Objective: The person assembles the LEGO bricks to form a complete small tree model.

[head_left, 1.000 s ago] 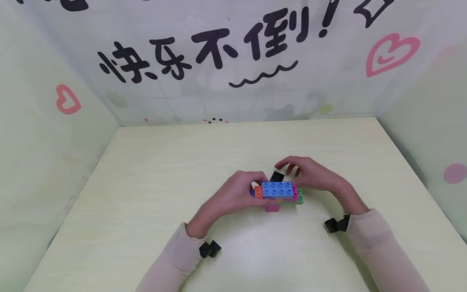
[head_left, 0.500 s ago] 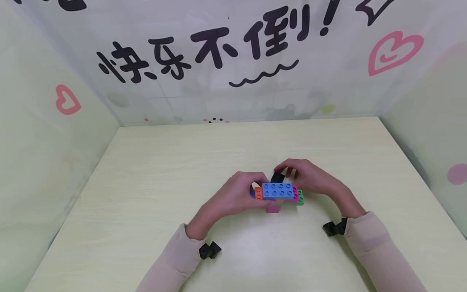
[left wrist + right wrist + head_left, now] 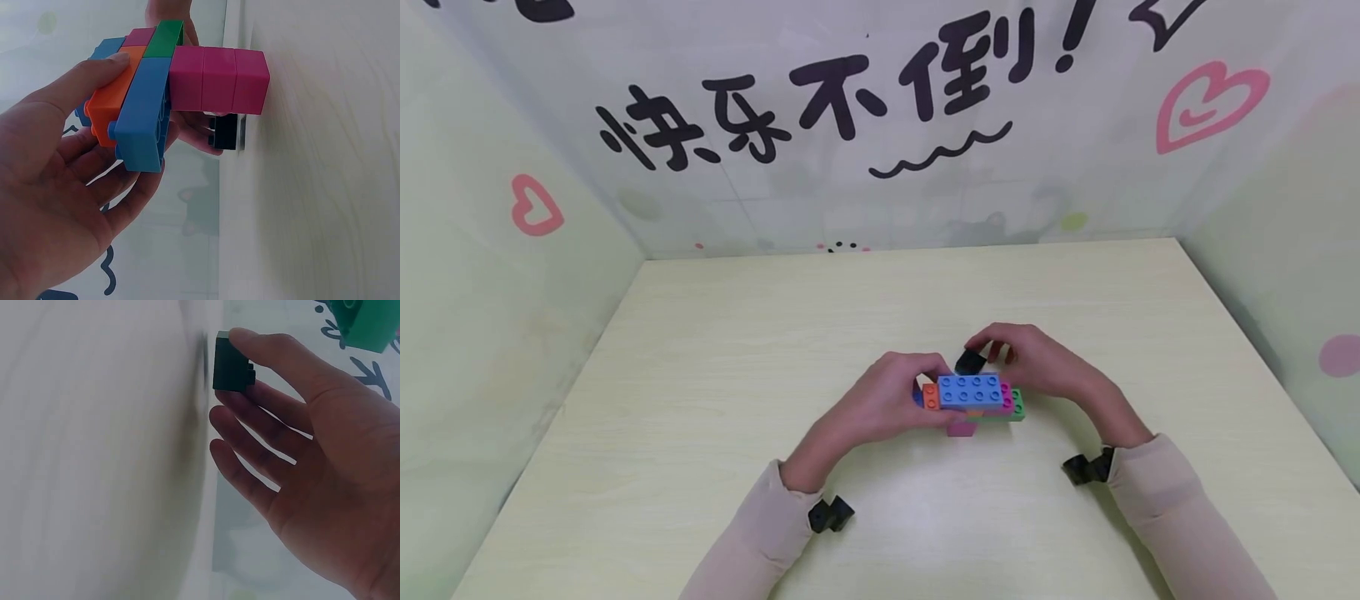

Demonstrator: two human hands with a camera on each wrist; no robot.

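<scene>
My left hand (image 3: 891, 398) grips a built-up assembly of toy building bricks. Its thumb lies on the orange brick (image 3: 119, 81), with the fingers on the other side, near the lower blue brick (image 3: 144, 112). A light blue brick (image 3: 970, 390) tops the assembly in the head view; a green brick (image 3: 1017, 404) shows at its right end. From its underside a column of pink bricks (image 3: 219, 78) reaches toward the table. Just behind the assembly, my right hand (image 3: 1037, 358) pinches a small black brick (image 3: 231, 365) between thumb and forefinger, close to the tabletop. The remaining right fingers are loosely bent.
The pale wooden table (image 3: 760, 333) is bounded by a printed back curtain (image 3: 805, 200) and pale side walls (image 3: 1285, 275). Small black devices (image 3: 831, 514) sit at both sleeve cuffs.
My right fingers have come down to the black brick, took hold of it and turned it slightly. The left hand and its assembly have stayed almost still.
</scene>
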